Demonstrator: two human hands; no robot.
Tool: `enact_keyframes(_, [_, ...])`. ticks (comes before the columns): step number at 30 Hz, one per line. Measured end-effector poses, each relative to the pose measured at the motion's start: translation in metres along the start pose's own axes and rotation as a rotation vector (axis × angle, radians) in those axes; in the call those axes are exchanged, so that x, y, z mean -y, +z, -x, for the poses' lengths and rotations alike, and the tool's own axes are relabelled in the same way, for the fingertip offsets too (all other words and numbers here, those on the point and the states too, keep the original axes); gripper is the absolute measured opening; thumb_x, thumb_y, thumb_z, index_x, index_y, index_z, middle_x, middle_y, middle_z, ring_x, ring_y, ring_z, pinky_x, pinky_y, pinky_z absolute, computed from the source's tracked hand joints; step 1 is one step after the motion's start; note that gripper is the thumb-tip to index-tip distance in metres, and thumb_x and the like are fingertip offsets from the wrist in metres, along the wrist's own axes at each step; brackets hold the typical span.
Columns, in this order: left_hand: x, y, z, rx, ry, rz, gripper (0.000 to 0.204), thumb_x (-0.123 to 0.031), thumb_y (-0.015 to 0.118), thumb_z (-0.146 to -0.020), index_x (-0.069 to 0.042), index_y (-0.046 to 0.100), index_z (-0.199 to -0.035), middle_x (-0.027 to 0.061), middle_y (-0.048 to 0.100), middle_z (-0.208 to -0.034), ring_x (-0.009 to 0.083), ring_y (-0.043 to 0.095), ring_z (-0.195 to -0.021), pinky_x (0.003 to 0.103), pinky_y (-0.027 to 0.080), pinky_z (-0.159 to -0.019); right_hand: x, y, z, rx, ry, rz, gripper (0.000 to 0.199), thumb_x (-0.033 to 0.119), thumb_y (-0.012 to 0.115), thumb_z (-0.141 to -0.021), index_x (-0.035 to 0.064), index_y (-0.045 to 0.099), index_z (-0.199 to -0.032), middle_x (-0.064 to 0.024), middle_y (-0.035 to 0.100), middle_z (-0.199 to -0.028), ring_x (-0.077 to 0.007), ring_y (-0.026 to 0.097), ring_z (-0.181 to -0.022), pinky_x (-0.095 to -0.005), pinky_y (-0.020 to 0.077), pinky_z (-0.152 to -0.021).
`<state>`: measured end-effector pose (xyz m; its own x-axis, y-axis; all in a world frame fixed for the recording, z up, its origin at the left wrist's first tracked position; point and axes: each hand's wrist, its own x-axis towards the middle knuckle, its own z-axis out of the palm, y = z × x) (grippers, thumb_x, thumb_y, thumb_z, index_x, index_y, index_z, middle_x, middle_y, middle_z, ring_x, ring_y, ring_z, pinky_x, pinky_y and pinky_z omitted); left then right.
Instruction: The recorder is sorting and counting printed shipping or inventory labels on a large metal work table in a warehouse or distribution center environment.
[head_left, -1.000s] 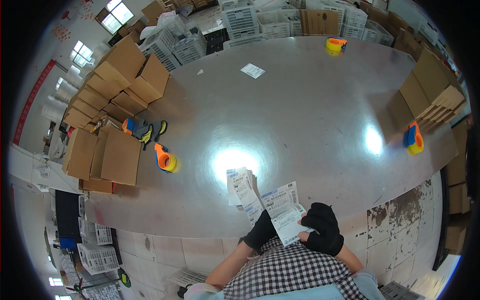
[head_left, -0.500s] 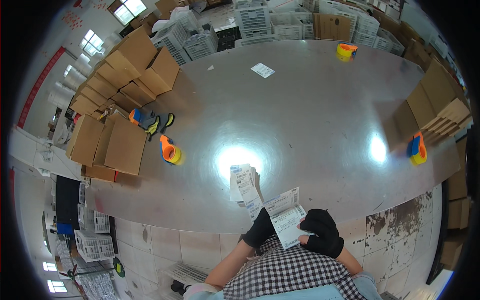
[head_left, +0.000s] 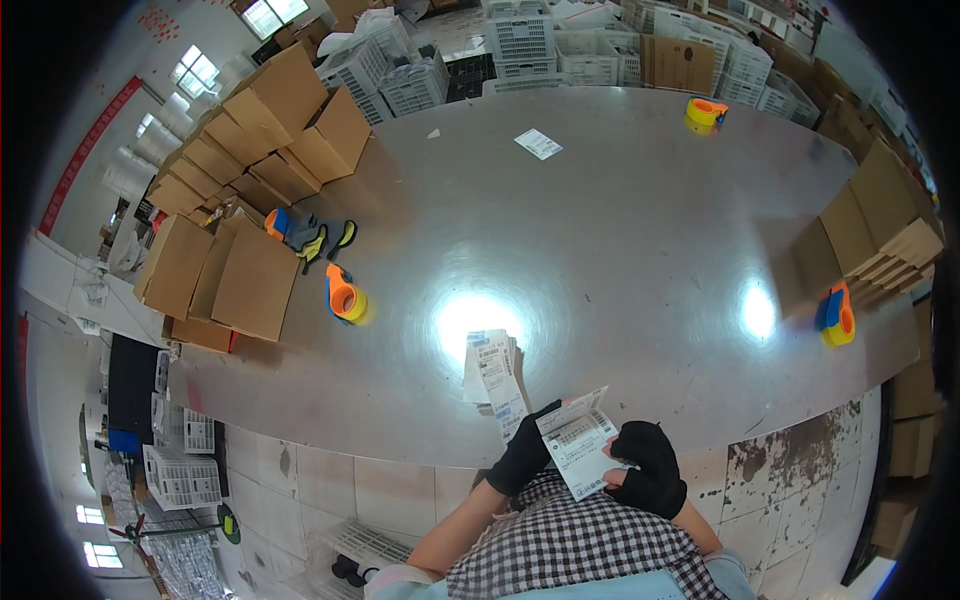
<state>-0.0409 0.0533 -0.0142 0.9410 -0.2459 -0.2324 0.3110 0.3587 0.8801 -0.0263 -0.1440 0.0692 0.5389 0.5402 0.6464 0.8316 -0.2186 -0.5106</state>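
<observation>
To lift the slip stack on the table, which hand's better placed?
Left, probably: the left hand is close by the slip stack, though it also seems to grip the held paper. The right hand is farther off, holding that paper too.

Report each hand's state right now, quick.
Left hand: closed, holding the folded white slip at its left side.
Right hand: closed, fingertips holding that slip's right edge.

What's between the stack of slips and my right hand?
The head view shows your left hand and a bent slip between the stack of slips and your right hand.
</observation>
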Motion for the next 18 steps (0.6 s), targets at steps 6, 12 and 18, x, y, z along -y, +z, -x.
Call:
enact_keyframes(6, [-0.008, -0.001, 0.0, 0.024, 0.053, -0.243, 0.038, -0.009, 0.055, -0.085, -0.004, 0.048, -0.122, 0.0071, 0.059, -0.106, 0.0117, 0.058, -0.09, 0.024, 0.047, -0.077, 0.0, -0.001, 0.003, -0.006, 0.086, 0.014, 0.031, 0.006, 0.073, -0.051, 0.0129, 0.056, -0.076, -0.0085, 0.057, -0.098, -0.0299, 0.055, -0.086, -0.0388, 0.045, -0.069])
enact_keyframes(12, [-0.002, 0.005, -0.001, 0.059, 0.036, -0.166, 0.035, -0.012, 0.059, -0.083, -0.002, 0.051, -0.116, 0.0083, 0.06, -0.102, 0.0147, 0.058, -0.088, 0.026, 0.047, -0.077, -0.001, 0.002, 0.001, -0.118, 0.236, -0.079, 0.038, 0.006, 0.076, -0.055, 0.012, 0.06, -0.089, -0.0107, 0.053, -0.107, -0.028, 0.053, -0.096, -0.036, 0.0457, -0.078])
enact_keyframes(18, [-0.002, 0.016, 0.008, 0.105, -0.172, -0.193, 0.039, -0.011, 0.052, -0.087, 0.002, 0.042, -0.122, 0.0133, 0.054, -0.113, 0.0202, 0.054, -0.101, 0.03, 0.046, -0.083, -0.034, 0.028, 0.034, -0.198, 0.793, -0.534, 0.046, 0.01, 0.07, -0.072, 0.0018, 0.05, -0.112, -0.0088, 0.054, -0.105, -0.0156, 0.053, -0.095, -0.0285, 0.046, -0.079])
